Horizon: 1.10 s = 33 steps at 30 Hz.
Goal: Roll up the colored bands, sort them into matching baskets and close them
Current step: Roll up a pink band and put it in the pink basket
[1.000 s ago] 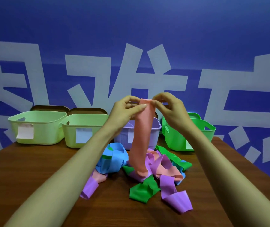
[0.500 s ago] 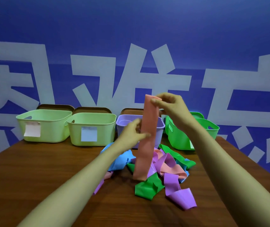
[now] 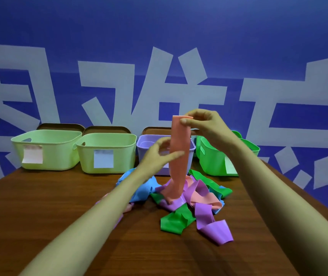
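A salmon-pink band [image 3: 179, 154] hangs upright above a pile of bands [image 3: 189, 198] in blue, purple, green and pink on the table. My right hand [image 3: 205, 124] pinches its top end. My left hand [image 3: 159, 156] holds the band lower down, thumb in front and fingers behind it. The band's bottom end rests in the pile. Four open baskets stand in a row behind: two pale green ones [image 3: 47, 150] [image 3: 107, 154], a lilac one [image 3: 149, 150] and a bright green one [image 3: 215, 158].
Brown lids [image 3: 59, 126] lean behind the baskets against the blue wall. A loose purple band [image 3: 215, 228] and a green band [image 3: 175, 222] lie nearest me. The wooden table [image 3: 49, 206] has bare surface on the left and in front.
My left hand let go of the band's top and slid down to its middle. My right hand kept the top end raised. The view shifted slightly left.
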### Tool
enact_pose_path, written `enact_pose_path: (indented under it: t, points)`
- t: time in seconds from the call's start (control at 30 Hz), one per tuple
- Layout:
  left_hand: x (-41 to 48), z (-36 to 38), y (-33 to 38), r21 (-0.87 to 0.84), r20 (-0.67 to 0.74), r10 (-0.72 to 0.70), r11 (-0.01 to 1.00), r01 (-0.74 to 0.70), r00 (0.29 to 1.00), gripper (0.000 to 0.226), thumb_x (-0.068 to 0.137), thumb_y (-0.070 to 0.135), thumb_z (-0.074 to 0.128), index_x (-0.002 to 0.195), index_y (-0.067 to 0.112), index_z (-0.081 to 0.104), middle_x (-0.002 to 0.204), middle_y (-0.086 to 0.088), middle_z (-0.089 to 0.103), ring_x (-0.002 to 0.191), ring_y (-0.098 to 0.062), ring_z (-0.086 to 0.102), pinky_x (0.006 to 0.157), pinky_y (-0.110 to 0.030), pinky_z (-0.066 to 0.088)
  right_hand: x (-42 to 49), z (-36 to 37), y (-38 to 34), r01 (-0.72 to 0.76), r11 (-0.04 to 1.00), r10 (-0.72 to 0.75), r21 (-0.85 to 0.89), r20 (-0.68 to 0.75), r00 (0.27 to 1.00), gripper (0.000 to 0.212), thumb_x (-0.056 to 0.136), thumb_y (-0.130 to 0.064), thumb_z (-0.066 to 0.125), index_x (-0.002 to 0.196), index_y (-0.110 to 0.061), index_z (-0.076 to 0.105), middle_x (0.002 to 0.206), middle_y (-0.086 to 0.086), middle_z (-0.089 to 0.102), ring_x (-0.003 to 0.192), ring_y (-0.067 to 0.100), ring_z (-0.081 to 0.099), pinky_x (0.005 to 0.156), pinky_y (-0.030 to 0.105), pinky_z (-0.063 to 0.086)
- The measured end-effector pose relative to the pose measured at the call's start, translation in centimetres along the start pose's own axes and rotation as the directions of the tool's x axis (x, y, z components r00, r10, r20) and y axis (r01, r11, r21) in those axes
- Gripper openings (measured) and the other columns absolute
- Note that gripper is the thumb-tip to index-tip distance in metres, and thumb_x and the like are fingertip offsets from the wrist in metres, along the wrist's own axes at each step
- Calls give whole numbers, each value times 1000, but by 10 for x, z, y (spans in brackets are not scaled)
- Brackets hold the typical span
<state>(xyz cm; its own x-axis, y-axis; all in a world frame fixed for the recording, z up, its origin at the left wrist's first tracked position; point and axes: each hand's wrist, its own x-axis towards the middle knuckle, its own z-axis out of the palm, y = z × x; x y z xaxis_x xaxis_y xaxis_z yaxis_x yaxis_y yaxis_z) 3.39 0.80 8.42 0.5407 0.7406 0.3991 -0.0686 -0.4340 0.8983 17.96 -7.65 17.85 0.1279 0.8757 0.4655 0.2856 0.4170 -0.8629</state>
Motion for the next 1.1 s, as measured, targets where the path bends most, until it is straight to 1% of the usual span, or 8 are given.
enact_pose_path:
  t: [0.1, 0.23, 0.47, 0.63, 0.7, 0.83, 1.03, 1.1]
  points:
    - [-6, 3, 40, 91, 122, -18, 996, 7, 992, 16, 86, 19, 68, 100, 11, 66, 89, 3, 71, 79, -4, 67, 76, -25, 54, -4, 0, -6, 34, 999, -33, 30, -20, 999, 2, 86, -8, 66, 86, -10, 66, 77, -1, 67, 73, 9, 66, 62, 20, 54]
    - [-41, 8, 58, -40, 298, -102, 992, 119, 949, 4, 91, 12, 60, 93, 12, 64, 79, 4, 73, 73, -8, 69, 63, -21, 55, -7, -5, -7, 17, 999, -15, 45, -45, 999, 4, 84, -11, 68, 83, -14, 67, 75, -2, 65, 70, 7, 63, 56, 18, 51]
    - [-80, 19, -4, -161, 370, -339, 894, 419, 865, 13, 91, 6, 57, 101, 13, 63, 85, 3, 73, 77, -7, 69, 74, -24, 56, -35, 15, 80, -251, 953, 248, 171, 42, 968, 6, 85, -10, 66, 84, -16, 65, 72, -5, 65, 63, 5, 60, 58, 17, 51]
    - [-66, 17, -77, -63, 155, -491, 861, 504, 857, 29, 87, 13, 67, 113, 4, 57, 94, -1, 67, 85, -9, 64, 75, -19, 53, -66, 37, 169, -443, 887, 444, 128, 27, 896, 9, 86, -6, 66, 79, -10, 63, 81, 0, 63, 61, 3, 57, 50, 15, 48]
    - [-54, 18, -90, -102, 56, -482, 869, 485, 875, 33, 88, 13, 66, 117, 3, 55, 97, -2, 65, 86, -11, 65, 79, -23, 55, -69, 39, 189, -445, 885, 447, 138, 12, 894, 8, 86, -8, 67, 79, -10, 64, 81, -1, 66, 66, 5, 63, 57, 17, 52]
    - [-36, 23, -103, -29, 5, -394, 919, 394, 919, 13, 88, 11, 66, 101, 13, 65, 94, -6, 68, 90, -20, 65, 83, -31, 52, -64, 35, 199, -383, 923, 385, 46, -41, 922, 12, 87, -13, 67, 90, -1, 70, 125, 3, 59, 86, 7, 66, 64, 19, 53]
    - [-27, 28, -119, -75, -34, -425, 903, 422, 904, 6, 87, 11, 67, 92, 12, 63, 93, -14, 67, 83, -18, 62, 77, -34, 55, -63, 31, 213, -253, 955, 233, -154, -140, 962, 17, 84, -9, 70, 101, -9, 72, 130, -5, 60, 92, 6, 63, 76, 27, 53]
    - [-31, 30, -120, -127, -42, -421, 902, 413, 906, 6, 88, 11, 65, 90, 16, 64, 91, -9, 67, 82, -15, 63, 76, -31, 54, -64, 32, 216, -224, 963, 201, -147, -152, 968, 15, 84, -8, 69, 98, -11, 74, 126, -6, 62, 108, 8, 61, 85, 29, 52]
